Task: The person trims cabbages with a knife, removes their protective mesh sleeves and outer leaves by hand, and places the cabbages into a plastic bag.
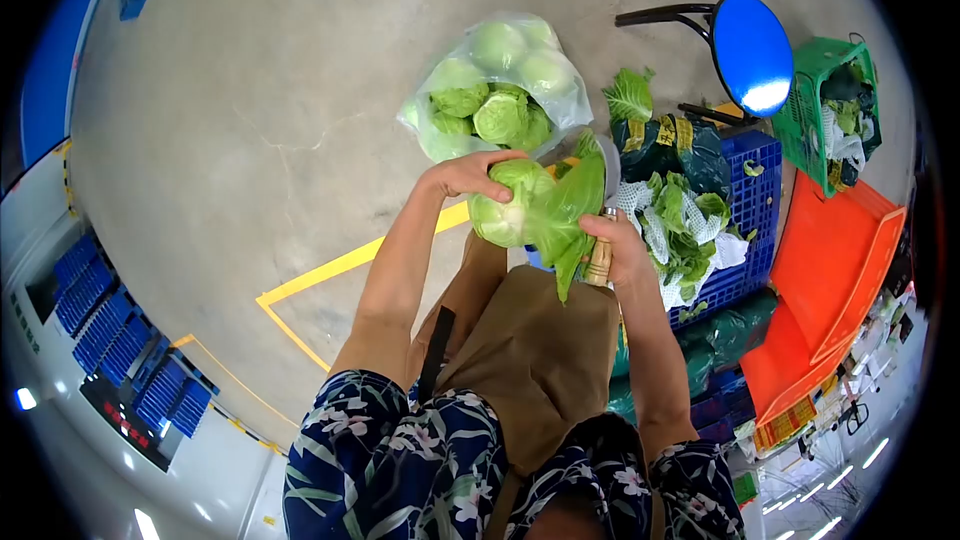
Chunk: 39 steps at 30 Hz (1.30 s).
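Observation:
My left hand [472,176] is wrapped over the top and side of a pale green cabbage [508,205], held above my lap. A large loose outer leaf [572,212] folds away from the cabbage on its right and hangs down. In my right hand [620,245] is a knife [600,262] with a light wooden handle; its broad blade points away from me, partly hidden by the leaf. My right thumb lies against the leaf's edge. Just beyond, a clear plastic bag [425,138] holds several cabbages [500,116] on the floor.
To the right, a blue plastic crate [757,202] bears trimmed leaves [685,230] and dark plastic bags [665,162]. A blue round stool [752,52], a green basket [800,110] and an orange bin [825,270] stand farther right. Yellow tape [345,262] marks the floor.

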Tool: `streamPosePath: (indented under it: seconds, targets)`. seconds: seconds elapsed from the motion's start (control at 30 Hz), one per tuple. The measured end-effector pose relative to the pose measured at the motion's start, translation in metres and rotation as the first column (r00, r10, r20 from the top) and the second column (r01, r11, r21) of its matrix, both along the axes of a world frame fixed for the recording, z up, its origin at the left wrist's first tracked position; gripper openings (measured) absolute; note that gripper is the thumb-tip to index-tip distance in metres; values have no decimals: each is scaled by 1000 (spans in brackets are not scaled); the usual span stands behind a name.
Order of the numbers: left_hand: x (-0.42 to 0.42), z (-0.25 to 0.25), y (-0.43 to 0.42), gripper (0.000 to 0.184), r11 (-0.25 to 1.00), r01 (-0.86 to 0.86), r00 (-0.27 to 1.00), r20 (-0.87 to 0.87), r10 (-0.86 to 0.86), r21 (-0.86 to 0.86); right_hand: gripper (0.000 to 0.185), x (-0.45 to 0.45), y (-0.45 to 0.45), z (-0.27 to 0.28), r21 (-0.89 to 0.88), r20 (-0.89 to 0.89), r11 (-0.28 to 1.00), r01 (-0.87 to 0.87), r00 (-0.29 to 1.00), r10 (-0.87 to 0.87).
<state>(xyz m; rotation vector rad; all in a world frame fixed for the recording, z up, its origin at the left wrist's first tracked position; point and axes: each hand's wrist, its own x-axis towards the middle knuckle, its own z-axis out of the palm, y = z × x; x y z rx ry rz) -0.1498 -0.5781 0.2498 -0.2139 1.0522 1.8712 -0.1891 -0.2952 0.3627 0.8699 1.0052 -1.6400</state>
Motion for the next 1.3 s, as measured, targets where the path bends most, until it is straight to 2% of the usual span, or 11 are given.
streamPosePath:
  seconds: [0.17, 0.37, 0.4, 0.43, 0.5, 0.6, 0.7, 0.83, 0.97, 1.03, 1.3]
  targets:
    - [12, -18, 37, 87, 980, 124, 985, 96, -140, 158, 45, 0, 15, 91, 122, -271, 980, 159, 955, -121]
    - [18, -19, 97, 74, 925, 100, 967, 185, -178, 366, 28, 69, 192, 46, 607, -133, 786, 113, 990, -40]
    - [16, -18, 106, 72, 916, 117, 966, 170, -195, 383, 28, 103, 236, 10, 882, -132, 452, -133, 851, 508]
    - [14, -17, 115, 71, 914, 146, 965, 150, -216, 380, 27, 130, 268, -16, 988, 107, -38, -152, 482, 869]
    - [9, -15, 134, 70, 909, 199, 961, 108, -254, 367, 37, 129, 255, -5, 991, 78, 1, -133, 587, 806]
    - [2, -13, 156, 70, 913, 337, 935, 36, -354, 229, 48, 107, 158, 6, 906, -291, 424, -1, 725, 624]
    - [0, 3, 170, 61, 924, 365, 926, 60, -372, 112, 53, 92, 76, 18, 784, -525, 616, -73, 451, 721]
    - [19, -6, 176, 61, 952, 305, 942, 151, -300, -4, 46, 96, 39, 4, 897, -414, 439, 44, 430, 802]
    - [35, 1, 172, 62, 981, 177, 966, 204, -157, -81, 42, 96, 35, -14, 876, -472, 468, 121, 423, 774]
    - [2, 53, 158, 64, 910, 340, 935, 192, -299, -237, 37, 90, 34, -22, 884, -443, 466, 42, 395, 805]
    - [29, -4, 129, 65, 993, 87, 982, 172, -71, -85, 22, 91, -6, -45, 903, -422, 424, 74, 352, 836]
